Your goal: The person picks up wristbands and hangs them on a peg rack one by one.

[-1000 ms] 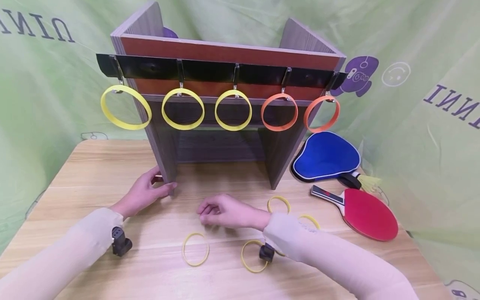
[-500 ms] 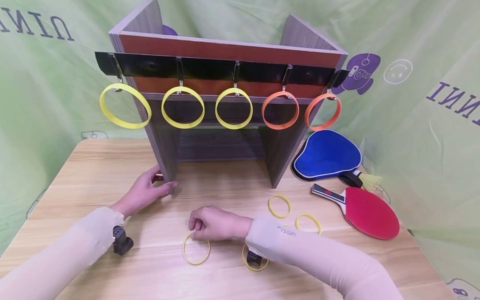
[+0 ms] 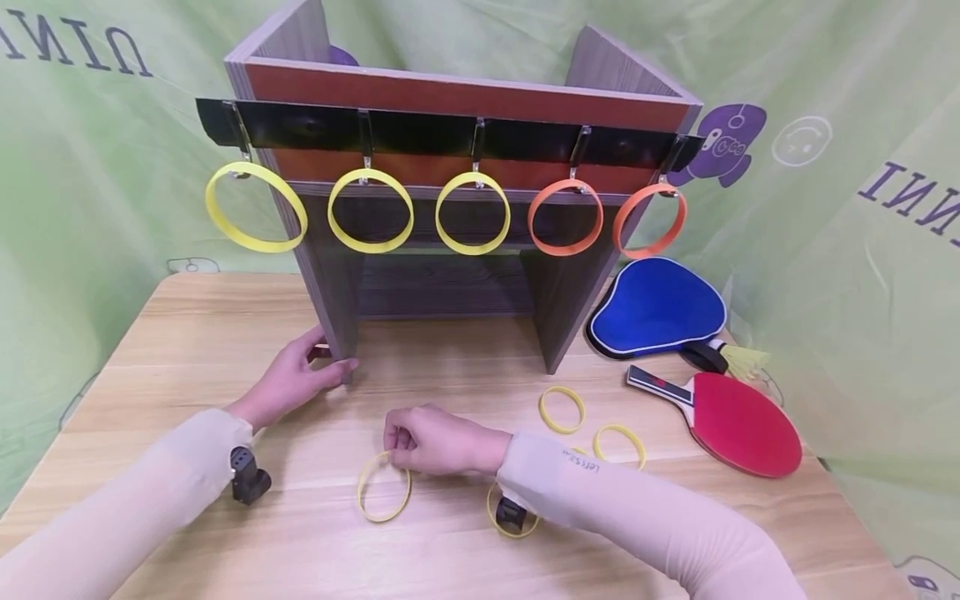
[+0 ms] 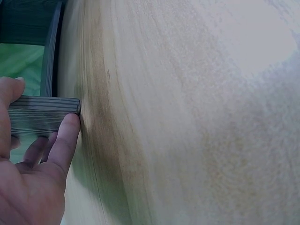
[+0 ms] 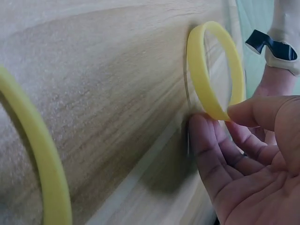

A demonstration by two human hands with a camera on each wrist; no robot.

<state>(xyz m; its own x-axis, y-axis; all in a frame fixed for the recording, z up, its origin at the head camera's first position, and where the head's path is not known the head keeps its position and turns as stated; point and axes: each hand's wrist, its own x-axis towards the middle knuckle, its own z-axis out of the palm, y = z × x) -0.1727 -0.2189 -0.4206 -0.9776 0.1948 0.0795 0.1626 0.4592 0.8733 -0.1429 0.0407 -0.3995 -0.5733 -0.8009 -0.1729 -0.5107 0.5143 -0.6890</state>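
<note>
My right hand [image 3: 446,440] pinches a thin yellow ring [image 5: 200,77] between thumb and fingertips. The ring is tilted up close over the wooden table in the right wrist view. My left hand [image 3: 288,382] grips the lower front end of the left side panel [image 4: 44,108] of a grey wood-grain stand [image 3: 327,287], thumb on one face and fingers on the other. Along the stand's front runs a black bar [image 3: 420,135] with metal hooks. Yellow rings [image 3: 371,247] hang from the left and middle hooks, orange rings [image 3: 566,250] from the two on the right.
More yellow rings [image 3: 562,430] lie on the table [image 3: 442,558], some partly hidden under my right sleeve. At the right are a red table tennis bat [image 3: 742,425], a blue case [image 3: 660,304] and a shuttlecock [image 3: 745,361]. Green printed cloth [image 3: 847,317] surrounds the table.
My right hand has come left and down to the ring on the table, taken hold of it and shifted it slightly. My left hand stays on the panel.
</note>
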